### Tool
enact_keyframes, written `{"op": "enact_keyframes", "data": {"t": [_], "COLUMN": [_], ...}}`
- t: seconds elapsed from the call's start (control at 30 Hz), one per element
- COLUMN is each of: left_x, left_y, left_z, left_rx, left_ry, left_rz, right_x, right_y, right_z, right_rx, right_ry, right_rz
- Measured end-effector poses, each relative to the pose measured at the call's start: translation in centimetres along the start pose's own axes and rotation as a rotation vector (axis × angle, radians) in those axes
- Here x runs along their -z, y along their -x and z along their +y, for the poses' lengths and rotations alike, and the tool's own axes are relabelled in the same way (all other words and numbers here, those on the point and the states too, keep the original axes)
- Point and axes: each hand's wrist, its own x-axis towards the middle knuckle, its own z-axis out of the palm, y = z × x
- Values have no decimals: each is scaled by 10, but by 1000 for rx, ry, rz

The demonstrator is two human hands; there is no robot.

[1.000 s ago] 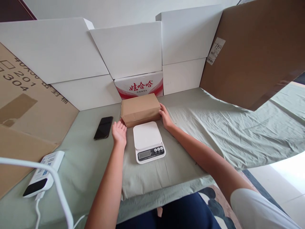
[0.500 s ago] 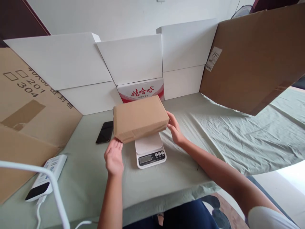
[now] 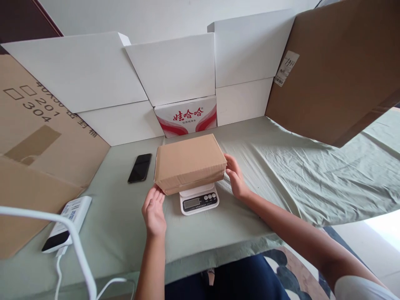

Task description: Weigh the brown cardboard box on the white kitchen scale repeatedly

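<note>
A closed brown cardboard box (image 3: 190, 160) is over the white kitchen scale (image 3: 200, 203), covering most of its platform. The scale's display and buttons show in front of it; whether the box's full weight rests there I cannot tell. My left hand (image 3: 154, 210) has its fingers under the box's near left corner, palm turned up. At the right end, my right hand (image 3: 236, 177) grips the box's side, with its fingertips partly hidden behind the edge. Both hands hold the box between them.
A black phone (image 3: 140, 168) lies left of the box. A white power bank (image 3: 67, 225) with a cable and a curved white tube (image 3: 73, 241) are at the near left. White boxes (image 3: 175, 68) and large cartons (image 3: 331, 75) wall the green-clothed table (image 3: 250, 225).
The cardboard box has come down onto or close over the scale, now hiding more of its platform. Both hands have lowered with it. The view has shifted slightly.
</note>
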Motion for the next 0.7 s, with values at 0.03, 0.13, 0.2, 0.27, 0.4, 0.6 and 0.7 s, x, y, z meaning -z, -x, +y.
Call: {"op": "enact_keyframes", "data": {"t": [0.03, 0.13, 0.2, 0.27, 0.4, 0.6, 0.7], "left_x": [0, 0, 0, 1, 2, -2, -2], "left_y": [0, 0, 0, 0, 0, 1, 0], "left_z": [0, 0, 0, 0, -2, 2, 4], "left_rx": [-1, -11, -15, -19, -31, -181, -184], "left_ry": [2, -6, -15, -20, -32, -24, -8], "left_rz": [4, 3, 1, 2, 1, 13, 29], "right_x": [0, 1, 1, 0, 0, 7, 14], "right_y": [0, 0, 0, 0, 0, -10, -18], "right_z": [0, -1, 0, 1, 3, 1, 4], "right_rx": [-1, 4, 9, 8, 9, 59, 22], "right_ry": [-5, -16, -17, -13, -2, -8, -45], "right_rz": [-1, 0, 1, 2, 6, 211, 315]}}
